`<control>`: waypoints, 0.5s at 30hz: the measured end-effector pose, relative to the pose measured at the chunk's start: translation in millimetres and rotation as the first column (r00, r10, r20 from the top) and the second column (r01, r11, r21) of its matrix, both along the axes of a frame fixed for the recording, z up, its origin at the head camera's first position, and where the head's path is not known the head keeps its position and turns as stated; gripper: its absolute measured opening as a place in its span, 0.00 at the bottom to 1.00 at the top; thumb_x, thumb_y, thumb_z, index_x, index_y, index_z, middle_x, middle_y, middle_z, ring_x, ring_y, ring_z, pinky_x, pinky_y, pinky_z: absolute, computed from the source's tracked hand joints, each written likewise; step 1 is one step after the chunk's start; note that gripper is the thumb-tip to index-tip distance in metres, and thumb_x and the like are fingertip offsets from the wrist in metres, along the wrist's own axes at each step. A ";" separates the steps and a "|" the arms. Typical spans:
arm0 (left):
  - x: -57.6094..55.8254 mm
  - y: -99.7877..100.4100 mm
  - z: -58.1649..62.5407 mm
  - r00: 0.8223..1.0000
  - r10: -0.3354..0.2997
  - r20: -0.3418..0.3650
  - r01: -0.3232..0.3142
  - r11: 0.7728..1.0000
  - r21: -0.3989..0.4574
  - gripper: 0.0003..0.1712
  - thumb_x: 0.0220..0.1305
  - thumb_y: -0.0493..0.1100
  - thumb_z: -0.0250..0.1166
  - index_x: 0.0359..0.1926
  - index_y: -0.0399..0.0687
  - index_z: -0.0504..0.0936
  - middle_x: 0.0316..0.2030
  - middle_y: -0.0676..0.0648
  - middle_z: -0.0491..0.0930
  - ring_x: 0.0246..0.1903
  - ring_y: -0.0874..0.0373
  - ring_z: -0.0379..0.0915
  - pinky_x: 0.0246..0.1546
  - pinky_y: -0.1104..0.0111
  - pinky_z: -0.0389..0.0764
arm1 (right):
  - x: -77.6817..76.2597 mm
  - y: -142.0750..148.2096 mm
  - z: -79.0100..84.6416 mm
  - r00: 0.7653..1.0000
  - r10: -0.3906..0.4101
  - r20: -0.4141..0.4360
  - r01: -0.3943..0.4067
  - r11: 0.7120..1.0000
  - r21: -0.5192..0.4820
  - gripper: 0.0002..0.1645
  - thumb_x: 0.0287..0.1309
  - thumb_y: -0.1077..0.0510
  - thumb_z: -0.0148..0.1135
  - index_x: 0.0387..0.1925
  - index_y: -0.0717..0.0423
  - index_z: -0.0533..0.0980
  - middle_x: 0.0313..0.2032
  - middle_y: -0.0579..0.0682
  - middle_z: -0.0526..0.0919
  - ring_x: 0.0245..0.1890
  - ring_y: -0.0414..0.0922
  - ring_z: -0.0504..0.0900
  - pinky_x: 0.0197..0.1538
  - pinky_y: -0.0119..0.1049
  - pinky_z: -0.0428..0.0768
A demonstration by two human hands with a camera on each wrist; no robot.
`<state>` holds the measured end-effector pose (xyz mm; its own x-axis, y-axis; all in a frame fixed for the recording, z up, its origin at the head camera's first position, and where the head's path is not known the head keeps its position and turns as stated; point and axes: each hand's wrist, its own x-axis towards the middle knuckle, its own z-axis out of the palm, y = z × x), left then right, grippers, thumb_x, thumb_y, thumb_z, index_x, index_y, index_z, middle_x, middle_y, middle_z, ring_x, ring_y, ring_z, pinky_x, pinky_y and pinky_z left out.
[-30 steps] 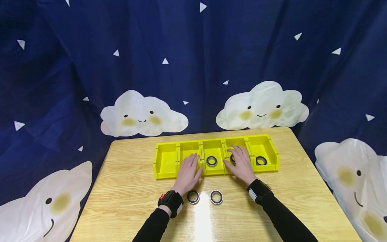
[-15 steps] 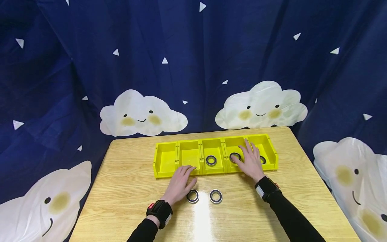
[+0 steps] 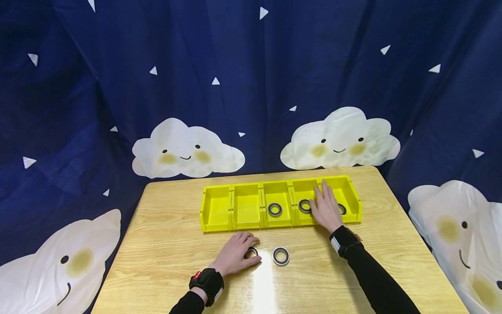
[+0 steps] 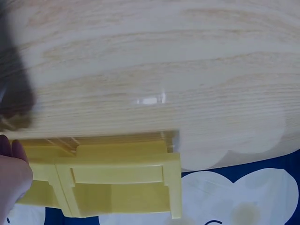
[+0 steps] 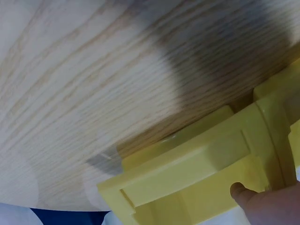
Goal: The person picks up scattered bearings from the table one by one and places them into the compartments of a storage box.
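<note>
In the head view, my left hand (image 3: 234,254) is low over the table, its thumb and fingers around a ball bearing (image 3: 252,250); the thumb hides the bearing's near edge. No firm grip on it is visible. A second bearing (image 3: 281,256) lies flat just to the right. My right hand (image 3: 327,210) is over the divider between the two rightmost compartments of the yellow bin row (image 3: 247,224), fingers extended. Beside its thumb, a bearing (image 3: 304,206) lies in the fourth compartment. Another bearing (image 3: 343,209), partly hidden, is in the rightmost one.
The middle compartment contains a bearing (image 3: 275,209). Bare yellow floors show in the two left compartments. Behind the wooden table (image 3: 164,226) hangs a dark blue curtain (image 3: 251,96) with white clouds. A bright reflection crosses the tabletop near the loose bearings.
My left hand has drawn back from the bins toward me and come down around the left loose bearing. My right hand has shifted right, uncovering the bearing in the fourth compartment.
</note>
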<state>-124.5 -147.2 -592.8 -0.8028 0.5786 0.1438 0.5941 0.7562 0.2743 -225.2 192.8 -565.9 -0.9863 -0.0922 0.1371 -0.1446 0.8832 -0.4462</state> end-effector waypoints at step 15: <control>-0.3 -9.3 0.9 0.993 -0.058 0.103 0.057 0.998 0.014 0.29 0.54 0.62 0.73 0.53 0.57 0.80 0.48 0.54 0.77 0.48 0.59 0.72 0.52 0.63 0.77 | -2.9 6.3 -4.7 1.000 0.002 0.019 -0.003 0.998 0.060 0.37 0.72 0.56 0.48 0.76 0.67 0.54 0.78 0.70 0.43 0.74 0.74 0.52 0.70 0.71 0.61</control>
<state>-124.8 -156.5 -591.9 -0.7794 0.6228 0.0687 0.6044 0.7183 0.3447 -228.1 199.2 -570.6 -0.9884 -0.1018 0.1131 -0.1387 0.9080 -0.3954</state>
